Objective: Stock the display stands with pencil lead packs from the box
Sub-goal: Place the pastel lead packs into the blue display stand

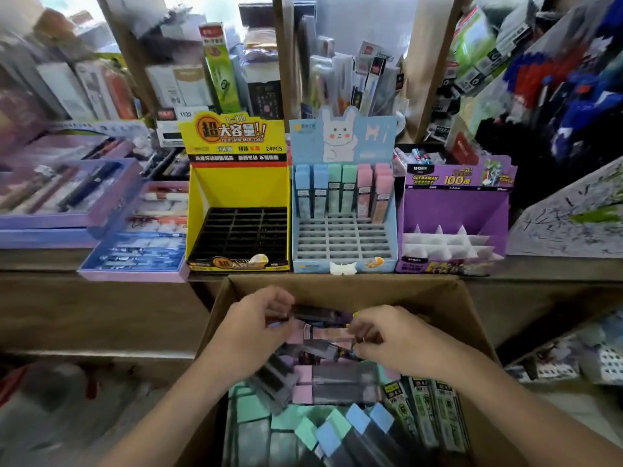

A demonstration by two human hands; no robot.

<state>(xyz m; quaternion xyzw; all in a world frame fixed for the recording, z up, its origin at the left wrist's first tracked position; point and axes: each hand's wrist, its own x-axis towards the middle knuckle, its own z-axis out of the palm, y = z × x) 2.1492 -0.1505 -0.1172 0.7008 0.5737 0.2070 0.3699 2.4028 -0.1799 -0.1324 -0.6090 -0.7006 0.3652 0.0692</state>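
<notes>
A corrugated cardboard box point(472, 318) at 6 o'clock is heaped with slim rectangular pencil lead packs point(333, 382) of clear plastic with pastel caps. The left hand point(256, 326) and right hand point(387, 342) curl their fingers round a few packs near its 12 o'clock wall. On the table point(556, 266) beyond stand glossy card displays: a yellow stand point(236, 136) at 11 o'clock, a blue stand point(344, 136) at 12 holding upright packs, and a purple stand point(455, 203) at 1.

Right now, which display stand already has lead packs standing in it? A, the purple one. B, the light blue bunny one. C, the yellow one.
B: the light blue bunny stand has blue, green and pink packs upright in its back rows, while the yellow stand and the purple stand show only bare dividers.
</notes>
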